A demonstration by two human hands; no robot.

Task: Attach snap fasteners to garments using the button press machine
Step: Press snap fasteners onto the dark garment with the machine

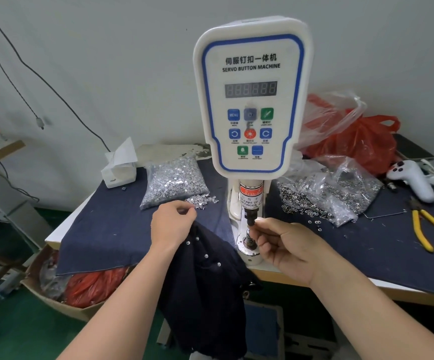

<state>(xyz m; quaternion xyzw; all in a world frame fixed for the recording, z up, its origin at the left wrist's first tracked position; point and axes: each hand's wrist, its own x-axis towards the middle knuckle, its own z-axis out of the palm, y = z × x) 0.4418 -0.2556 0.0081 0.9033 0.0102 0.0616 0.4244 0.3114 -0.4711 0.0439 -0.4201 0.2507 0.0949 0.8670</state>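
Two bare forearms coming up from the bottom of the frame. Left hand (172, 222) left of centre, fingers curled, pinching the dark navy garment (205, 289) plus what looks like a tiny silver stud at the fingertips; garment draped off the table edge (54, 236), few silver snaps already dotted on it. Right hand (286, 245) centre-right, thumb and fingers pinched together right under the black upper punch (251, 216), just above the sprung lower die (248, 241); can't tell what's between them, too small. Dead centre, white press machine (252, 100) labelled "SERVO BUTTON MACHINE", buttons marked "MENU", "LASER LIGHT", red "WARNING" sticker reading "CARE OF ... FINGER". Bag of silver studs (175, 180) left of the column, bag of ring snaps (327, 196) right. Yellow-handled pliers (429, 229) far right, tissue box (119, 170) upper left of the denim cloth (106, 229).
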